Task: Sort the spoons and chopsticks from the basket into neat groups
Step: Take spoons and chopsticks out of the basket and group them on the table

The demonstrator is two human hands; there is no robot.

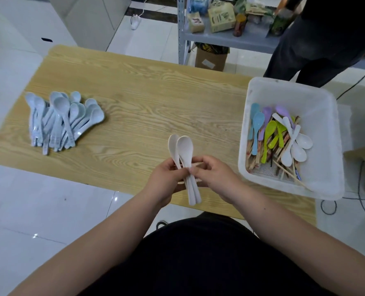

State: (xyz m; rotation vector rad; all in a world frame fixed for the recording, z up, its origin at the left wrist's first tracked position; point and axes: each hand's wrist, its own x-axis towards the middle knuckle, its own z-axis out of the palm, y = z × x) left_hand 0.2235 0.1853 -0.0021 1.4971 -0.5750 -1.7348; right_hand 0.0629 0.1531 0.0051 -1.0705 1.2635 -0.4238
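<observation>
Left hand (166,178) and right hand (211,175) both pinch cream spoons (184,154) at mid-handle above the tabletop (134,99) — light, stiff, probably slippery plastic; remaining utensils sit in the basket (318,99).

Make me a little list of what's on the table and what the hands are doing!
Table: light wooden table
Left side: pile of pale blue plastic spoons
Right side: white plastic basket
In the basket: coloured plastic spoons and wooden chopsticks
Left hand: holds cream plastic spoons by their handles
Right hand: pinches the same handles
Held spoon bowls: point away from the person
</observation>
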